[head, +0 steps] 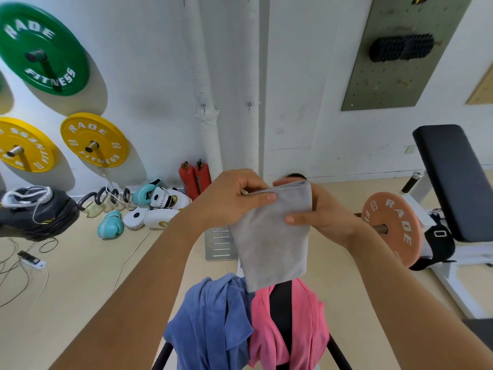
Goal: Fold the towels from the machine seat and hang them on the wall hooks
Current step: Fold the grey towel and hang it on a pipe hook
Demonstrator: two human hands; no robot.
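From the head camera, both hands hold a grey towel [272, 236] up in front of the chest, already folded into a narrow hanging panel. The left hand [234, 198] pinches the top left edge between thumb and curled fingers; the right hand [320, 212] grips the right edge, thumb across the front of the cloth, fingers behind it. To finish the fold well, I would keep the top edges aligned and the layers flat while bringing the sides together, so the towel hangs evenly from a hook.

Just below the grey towel, a blue towel [210, 321] and a pink towel [304, 324] lie crumpled on the black machine seat [281, 303], near the viewer, still unfolded. Two small wall hooks [204, 107] sit on the far white wall, both bare.

The floor is pale beige. On the left wall hang a green weight plate [40, 49] and yellow ones; boxing gloves [109, 225] and two red fire extinguishers [194, 177] lie near the wall's foot. A padded bench [453, 182] stands at the right.
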